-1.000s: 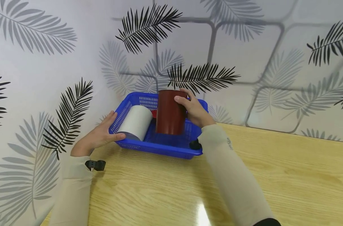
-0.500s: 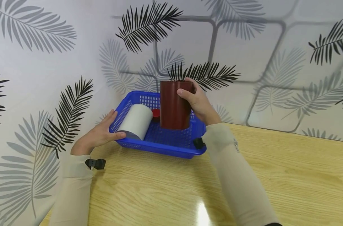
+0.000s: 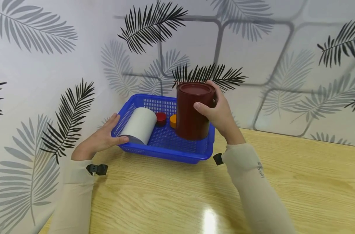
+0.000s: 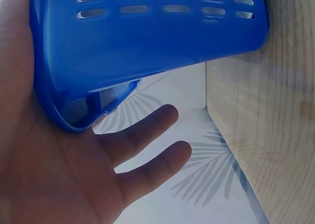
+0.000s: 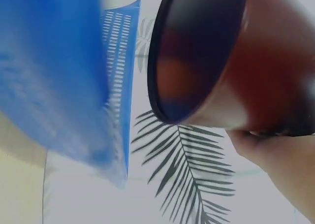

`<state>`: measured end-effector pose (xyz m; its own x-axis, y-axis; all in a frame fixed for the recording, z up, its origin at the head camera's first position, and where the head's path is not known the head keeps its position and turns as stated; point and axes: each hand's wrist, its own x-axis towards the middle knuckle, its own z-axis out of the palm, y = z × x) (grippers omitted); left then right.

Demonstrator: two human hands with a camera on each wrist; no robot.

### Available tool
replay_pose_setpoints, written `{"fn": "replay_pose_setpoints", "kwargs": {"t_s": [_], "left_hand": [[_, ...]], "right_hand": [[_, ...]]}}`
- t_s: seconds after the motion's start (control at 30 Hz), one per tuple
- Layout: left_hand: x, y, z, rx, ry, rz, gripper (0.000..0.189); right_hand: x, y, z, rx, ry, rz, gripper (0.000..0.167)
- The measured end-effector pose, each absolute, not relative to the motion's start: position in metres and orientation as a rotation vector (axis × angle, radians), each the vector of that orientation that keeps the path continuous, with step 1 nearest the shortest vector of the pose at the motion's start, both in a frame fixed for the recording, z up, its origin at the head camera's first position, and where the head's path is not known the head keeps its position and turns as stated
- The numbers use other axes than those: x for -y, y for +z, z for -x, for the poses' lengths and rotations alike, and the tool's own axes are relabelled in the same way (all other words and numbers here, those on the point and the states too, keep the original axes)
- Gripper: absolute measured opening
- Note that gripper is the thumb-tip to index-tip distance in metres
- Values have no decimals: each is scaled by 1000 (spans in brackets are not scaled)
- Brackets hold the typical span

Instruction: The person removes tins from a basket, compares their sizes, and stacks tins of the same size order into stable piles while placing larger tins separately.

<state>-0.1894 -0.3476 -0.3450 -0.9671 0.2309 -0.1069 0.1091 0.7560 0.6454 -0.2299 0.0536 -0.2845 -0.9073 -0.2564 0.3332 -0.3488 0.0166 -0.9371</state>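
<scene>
My right hand (image 3: 221,112) grips a dark red cylindrical canister (image 3: 192,113), thumb on its near side, above the right part of a blue plastic basket (image 3: 165,155). The canister stands nearly upright, its recessed round top showing. In the right wrist view, the canister (image 5: 280,66) turns its dark, rimmed end toward the camera. At the basket's left corner, my left hand (image 3: 102,138) rests against the rim with fingers spread. Two of its straight fingers (image 4: 147,170) show below the basket's corner in the left wrist view. A white cylinder (image 3: 140,125) lies tilted inside the basket.
Behind the white cylinder's right side sit a small red round piece (image 3: 161,119) and an orange one (image 3: 173,121), partly hidden by the canister. The basket stands on a wood-grain table (image 3: 165,191). A leaf-patterned wall covering (image 3: 239,55) rises right behind it.
My right hand has lifted the canister and carried it to the right, tilting its top into view. The red and orange pieces have become visible. My left hand has stayed at the basket's corner.
</scene>
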Motion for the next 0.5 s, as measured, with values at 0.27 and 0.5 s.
{"fn": "replay_pose_setpoints", "kwargs": {"t_s": [0.27, 0.5], "left_hand": [[346, -345, 190, -2789, 974, -286, 115], [345, -344, 189, -2796, 963, -292, 114]], "right_hand": [[-72, -307, 207, 2108, 1955, -742, 91], [-78, -321, 189, 1981, 1901, -814, 94]]}}
